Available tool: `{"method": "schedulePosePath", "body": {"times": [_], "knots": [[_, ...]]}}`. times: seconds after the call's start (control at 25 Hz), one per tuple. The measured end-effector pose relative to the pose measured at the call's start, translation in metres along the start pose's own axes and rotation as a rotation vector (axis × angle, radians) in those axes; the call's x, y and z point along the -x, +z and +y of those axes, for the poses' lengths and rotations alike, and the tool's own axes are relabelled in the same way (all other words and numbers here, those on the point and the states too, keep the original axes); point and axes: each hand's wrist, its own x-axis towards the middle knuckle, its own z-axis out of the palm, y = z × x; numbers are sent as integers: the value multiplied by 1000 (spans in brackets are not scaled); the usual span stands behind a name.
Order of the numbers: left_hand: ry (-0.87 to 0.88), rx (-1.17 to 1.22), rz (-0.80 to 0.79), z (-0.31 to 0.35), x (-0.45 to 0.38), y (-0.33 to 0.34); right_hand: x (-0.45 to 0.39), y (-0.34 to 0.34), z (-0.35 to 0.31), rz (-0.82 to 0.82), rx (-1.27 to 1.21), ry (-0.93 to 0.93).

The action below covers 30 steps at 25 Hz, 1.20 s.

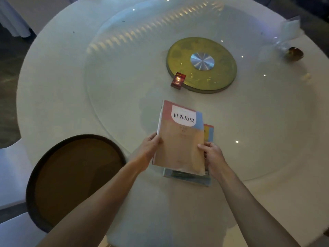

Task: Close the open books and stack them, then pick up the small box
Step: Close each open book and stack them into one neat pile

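Pink book titled 世界历史, both hands gripping

**Both hands clasped on opposite edges**

Both bare forearms reach forward and converge toward the middle. The left hand grips the left edge of the closed book, thumb on top, fingers curled under. The right hand pinches the right edge, thumb pressed on the cover, wrist bent slightly inward.
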Motion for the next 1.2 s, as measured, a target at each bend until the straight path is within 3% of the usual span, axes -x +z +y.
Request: {"method": "schedulePosePath", "body": {"times": [0.16, 0.32, 0.44, 0.6, 0.76, 1.0, 1.2], "knots": [[-68, -214, 109, -41, -9, 27, 3, -33, 11, 119, 190, -58], [-54, -373, 104, -61, -8, 41, -6, -49, 31, 192, 402, -98], [-17, -430, 179, -64, -12, 43, -12, -56, 40, 211, 455, -83], [66, -687, 263, -66, -21, 44, -14, -56, 38, 244, 688, -154], [109, -668, 244, -65, -27, 46, -19, -58, 37, 241, 878, -185], [189, -819, 249, -72, -39, 47, -24, -55, 40, 245, 927, -236], [239, -893, 278, -71, -43, 49, -24, -59, 42, 225, 825, -234]]}}
